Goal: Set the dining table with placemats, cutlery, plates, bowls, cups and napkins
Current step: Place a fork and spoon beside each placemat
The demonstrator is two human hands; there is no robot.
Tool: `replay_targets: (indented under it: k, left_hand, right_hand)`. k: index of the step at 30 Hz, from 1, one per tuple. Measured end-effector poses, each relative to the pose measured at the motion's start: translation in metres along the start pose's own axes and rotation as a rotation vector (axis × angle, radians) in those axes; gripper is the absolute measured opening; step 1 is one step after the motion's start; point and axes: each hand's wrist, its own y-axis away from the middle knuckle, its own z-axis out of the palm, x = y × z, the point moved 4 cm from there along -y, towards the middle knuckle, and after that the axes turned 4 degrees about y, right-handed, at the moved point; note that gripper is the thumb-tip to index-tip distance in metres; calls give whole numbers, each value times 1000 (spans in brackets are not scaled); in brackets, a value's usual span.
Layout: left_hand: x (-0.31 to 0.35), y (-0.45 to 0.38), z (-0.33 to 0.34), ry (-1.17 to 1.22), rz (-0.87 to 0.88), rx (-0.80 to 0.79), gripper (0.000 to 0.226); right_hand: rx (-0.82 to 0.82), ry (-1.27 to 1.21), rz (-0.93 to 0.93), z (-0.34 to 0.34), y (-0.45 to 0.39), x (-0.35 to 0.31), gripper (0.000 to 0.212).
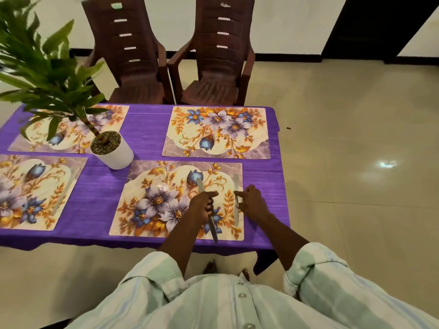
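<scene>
4 floral placemats lie on the purple cloth of the desk [147,129]: the far-left placemat [71,136], the far-right placemat [217,132], the near-left placemat [35,193] and the near-right placemat [171,200]. 1 potted plant [111,148] in a white pot stands between them, its pot covering a corner of the far-left placemat. 2 brown plastic chairs stand at the far side of the desk, the left chair [133,51] and the right chair [218,55], side by side.

3 knives are in view. 1 knife [67,188] lies along the right edge of the near-left placemat, faint and blurred. The other 2 are at the near-right placemat.

The left hand [202,206] has its fingers curled tightly around the middle of the held knife [200,186], with the forefinger stretched out toward the right; the blade points away over the placemat and the handle sticks out below the hand toward the desk's near edge. The right hand [251,200] rests at the right edge of the same placemat, its forefinger and thumb narrowly parted and touching the laid knife [236,210], which lies flat along that edge, blade pointing away. The remaining fingers of that hand are loosely bent; whether they press the knife I cannot tell.
</scene>
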Motion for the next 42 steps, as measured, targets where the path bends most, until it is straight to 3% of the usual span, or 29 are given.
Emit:
replay_targets:
  k: [10, 15, 21, 27, 33, 39, 42]
  left_hand:
    - [3, -6, 14, -57, -13, -70, 30]
    - [2, -10, 27, -5, 0, -124, 24]
    - [-2, -4, 44, 17, 19, -88, 32]
    - [-7, -1, 79, 165, 132, -6, 23]
    - [-42, 10, 172, 285, 137, -116, 20]
    - [-72, 12, 287, 320, 18, -311, 29]
    - [-65, 10, 337, 254, 22, -379, 30]
  right_hand:
    - [20, 38, 23, 2, 2, -4, 50]
    - [-18, -27, 44, 0, -3, 2, 64]
    - [-48, 49, -62, -1, 0, 4, 60]
    - [-81, -210, -172, -20, -5, 19, 59]
    - [13, -429, -31, -76, -2, 118, 30]
    - [-27, -521, 183, -135, -4, 230, 10]
    - [-12, -536, 202, -160, -11, 264, 15]
